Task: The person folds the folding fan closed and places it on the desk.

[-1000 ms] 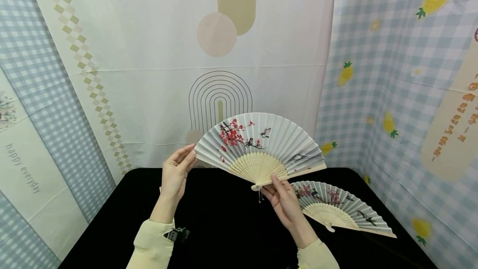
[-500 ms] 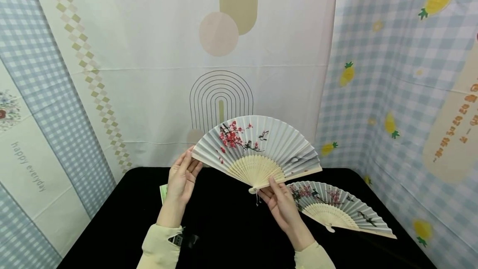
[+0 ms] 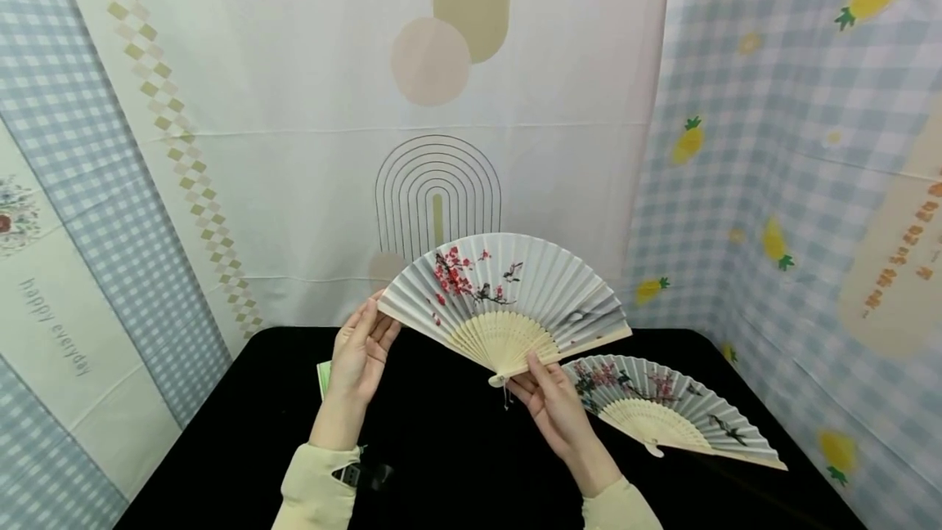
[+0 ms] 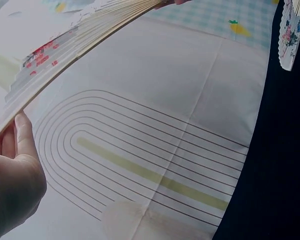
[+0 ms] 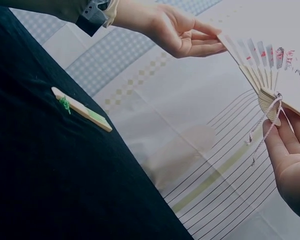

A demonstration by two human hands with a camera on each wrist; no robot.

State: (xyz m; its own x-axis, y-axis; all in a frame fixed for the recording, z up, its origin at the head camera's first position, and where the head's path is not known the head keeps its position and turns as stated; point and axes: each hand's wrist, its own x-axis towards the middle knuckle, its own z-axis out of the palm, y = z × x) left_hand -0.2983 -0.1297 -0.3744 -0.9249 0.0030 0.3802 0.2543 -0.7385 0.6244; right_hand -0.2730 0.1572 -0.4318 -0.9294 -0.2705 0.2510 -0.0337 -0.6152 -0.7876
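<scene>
Behind everything we see a white cloth [image 3: 552, 105] printed with arches, and on both sides of it checked cloth [image 3: 736, 203]. In front of these we have a black table [image 3: 257, 440]. The fan [image 3: 515, 289], spread wide, is held up over the table, and in the head view it covers the middle of the far edge; we make out red blossom, a dark branch and birds on its pale leaf. A second fan [image 3: 666, 407], also spread, lies on the table near the right edge. We find the left hand [image 3: 361, 358] pinching the left tip of the fan, and the right hand [image 3: 552, 403] gripping its lower rib just beside the pivot, thumb on the front. Towards the far edge, left of the middle, we spot a flat stick [image 5: 82, 110] with green on it, partly hidden behind the left wrist [image 3: 342, 415] in the head view. On that wrist we notice a dark device [image 3: 346, 474]. Smallest, a pale cord [image 5: 262, 132] hangs from the pivot.
</scene>
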